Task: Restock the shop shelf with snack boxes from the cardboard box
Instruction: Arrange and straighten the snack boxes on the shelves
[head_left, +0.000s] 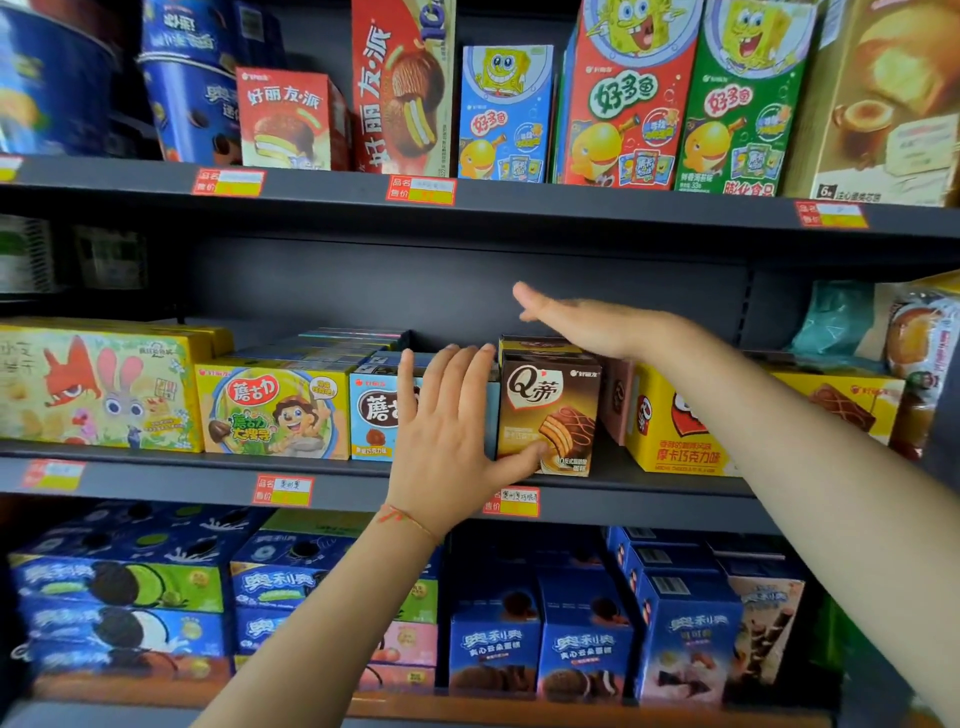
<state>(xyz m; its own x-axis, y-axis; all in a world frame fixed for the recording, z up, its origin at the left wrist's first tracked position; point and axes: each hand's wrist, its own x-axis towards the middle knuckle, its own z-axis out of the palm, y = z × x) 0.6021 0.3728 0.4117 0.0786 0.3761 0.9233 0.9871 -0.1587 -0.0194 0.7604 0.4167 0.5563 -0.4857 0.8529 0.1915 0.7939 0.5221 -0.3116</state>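
We judge the step to be seating a brown box (548, 410) on the middle shelf (363, 480). Our left hand (447, 441) lies flat, fingers straight, on the blue box (371, 415), its thumb touching the brown box's lower front. Our right hand (582, 325) rests flat, fingers released, on its top. Next: push it back flush. The cardboard box is not in view.
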